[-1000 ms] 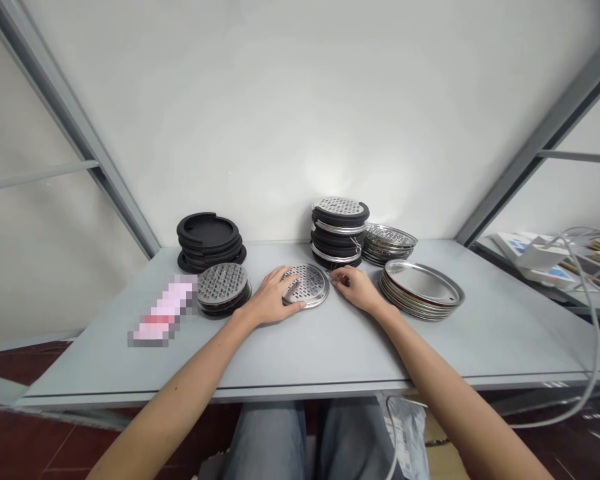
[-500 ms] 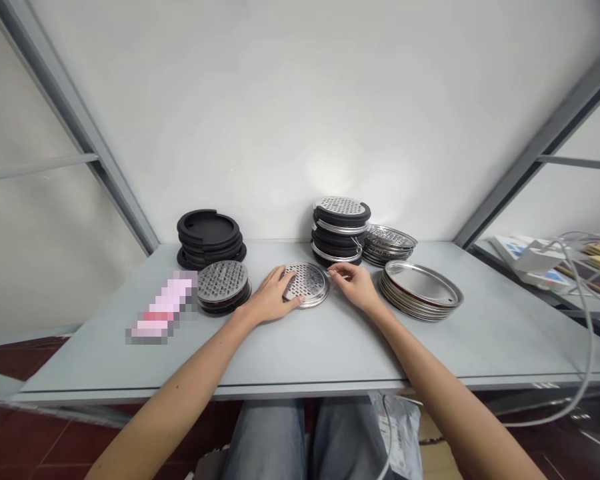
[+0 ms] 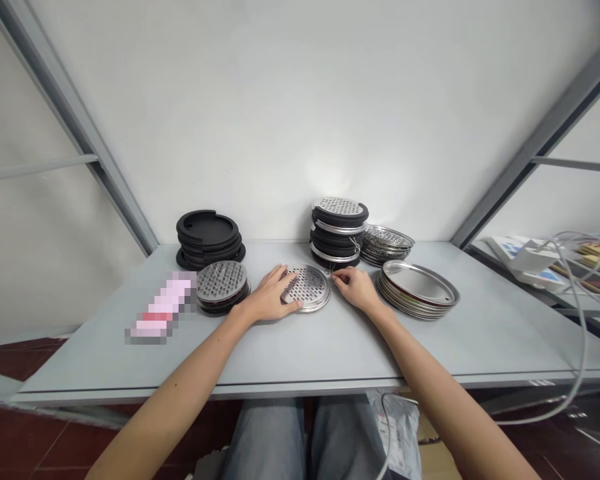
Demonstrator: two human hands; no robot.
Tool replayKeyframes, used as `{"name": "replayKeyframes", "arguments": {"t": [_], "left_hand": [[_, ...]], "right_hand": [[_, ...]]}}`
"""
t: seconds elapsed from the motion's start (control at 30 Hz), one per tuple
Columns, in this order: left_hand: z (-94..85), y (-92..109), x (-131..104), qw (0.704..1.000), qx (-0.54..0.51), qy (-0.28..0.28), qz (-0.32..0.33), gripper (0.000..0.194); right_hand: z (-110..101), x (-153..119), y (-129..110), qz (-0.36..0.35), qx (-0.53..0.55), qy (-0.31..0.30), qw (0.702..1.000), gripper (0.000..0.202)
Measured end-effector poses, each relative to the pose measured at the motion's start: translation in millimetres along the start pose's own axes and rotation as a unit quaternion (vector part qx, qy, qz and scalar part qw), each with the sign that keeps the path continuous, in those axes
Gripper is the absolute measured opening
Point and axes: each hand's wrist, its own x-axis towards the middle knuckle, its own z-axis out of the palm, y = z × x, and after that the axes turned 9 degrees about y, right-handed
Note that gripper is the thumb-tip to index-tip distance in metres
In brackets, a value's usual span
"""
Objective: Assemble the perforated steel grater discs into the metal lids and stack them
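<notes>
On the smooth grey table (image 3: 300,353), a round metal plate (image 3: 310,283) full of holes is covered at its 9 o'clock side by the spread left hand (image 3: 273,297). By its 2 o'clock edge, the right hand (image 3: 356,287) is bent; whether anything is pinched cannot be told. Farther out, bumpy discs (image 3: 223,280) are stacked at 9 o'clock, shiny plates (image 3: 420,281) at 3. Room is found at 6, up to the straight front edge (image 3: 300,388).

Free room before disc (image 3: 311,285), stack (image 3: 336,236) behind
</notes>
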Motion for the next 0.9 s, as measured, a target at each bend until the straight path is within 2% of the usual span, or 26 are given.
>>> {"name": "replayKeyframes", "arguments": {"t": [0.17,0.53,0.73,0.9], "left_hand": [[0.5,0.7,-0.2,1.000,-0.003,-0.016,-0.008,0.094],[-9.1,2.1,1.4,1.000,-0.011,-0.012,0.009,0.092],[-5.7,1.4,0.7,1.000,-0.003,-0.026,-0.007,0.104],[-2.2,0.6,1.8,1.000,-0.003,-0.005,-0.002,0.102]], "right_hand": [[1.1,0.3,2.6,-0.013,-0.002,-0.009,1.000,0.020],[0.3,0.0,-2.1,-0.046,0.102,0.014,0.994,0.021],[3.1,-0.2,-0.4,-0.054,0.085,-0.003,0.995,0.022],[0.8,0.4,0.6,-0.027,0.075,-0.003,0.997,0.021]]}}
